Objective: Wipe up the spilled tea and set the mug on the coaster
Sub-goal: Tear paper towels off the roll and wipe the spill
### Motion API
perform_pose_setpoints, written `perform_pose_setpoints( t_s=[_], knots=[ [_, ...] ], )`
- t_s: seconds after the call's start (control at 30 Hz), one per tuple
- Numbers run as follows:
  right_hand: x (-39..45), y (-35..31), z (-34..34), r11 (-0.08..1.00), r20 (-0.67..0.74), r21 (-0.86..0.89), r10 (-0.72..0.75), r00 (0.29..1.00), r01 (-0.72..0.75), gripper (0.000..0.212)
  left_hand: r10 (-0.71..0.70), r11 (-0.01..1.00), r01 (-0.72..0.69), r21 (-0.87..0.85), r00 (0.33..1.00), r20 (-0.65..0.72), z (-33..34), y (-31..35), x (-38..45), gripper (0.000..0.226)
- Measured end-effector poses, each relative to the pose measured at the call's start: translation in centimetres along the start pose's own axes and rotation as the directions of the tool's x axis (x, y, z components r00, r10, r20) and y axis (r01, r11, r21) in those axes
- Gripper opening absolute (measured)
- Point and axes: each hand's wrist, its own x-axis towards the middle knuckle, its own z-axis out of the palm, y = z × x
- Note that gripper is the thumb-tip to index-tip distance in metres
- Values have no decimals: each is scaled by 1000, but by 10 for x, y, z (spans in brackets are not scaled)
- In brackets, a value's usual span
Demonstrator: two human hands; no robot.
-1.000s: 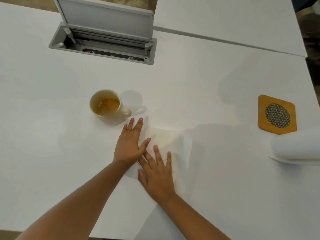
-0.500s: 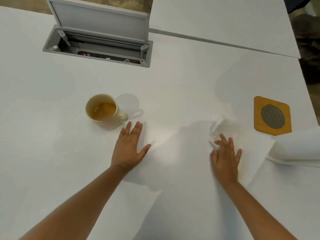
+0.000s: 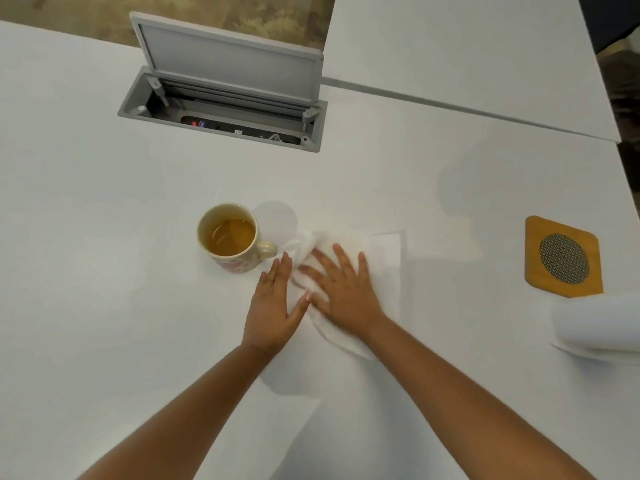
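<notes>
Pressing a crumpled white paper towel flat under the splayed right hand, open left hand resting beside it, nearer the cream ceramic mug of tea, square wooden coaster lying well apart rightward.

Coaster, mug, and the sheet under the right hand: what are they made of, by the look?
Coaster: likely wood or bamboo, matte amber, with a dark round mesh inset, maybe metal. Mug: probably glazed ceramic, cream, glossy rim, pinkish print low on the side. Sheet: soft white paper towel, creased and bunched under the right hand.
</notes>
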Motion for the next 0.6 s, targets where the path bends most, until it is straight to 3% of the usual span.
perform_pose_setpoints(
  t_s=[0.13, 0.3, 0.43, 0.6],
  knots=[
    [11, 62, -17, 925, -17, 79, 375, 927, -373, 52, -37, 996, 39, -75, 999, 19, -6, 11, -17, 66],
    [-32, 98, -9, 755, 31, 152, 641, 767, -638, 57, 64, 996, -68, 51, 995, 76, -17, 12, -29, 46],
    [-61, 80, -2, 670, 32, 200, 725, 688, -715, 61, 280, 955, -285, 81, 958, 66, -32, 35, -17, 28],
    [-91, 15, 9, 697, 31, 173, 703, 711, -696, 92, 226, 971, -233, -57, 969, -101, -60, 58, -9, 20]
  ],
)
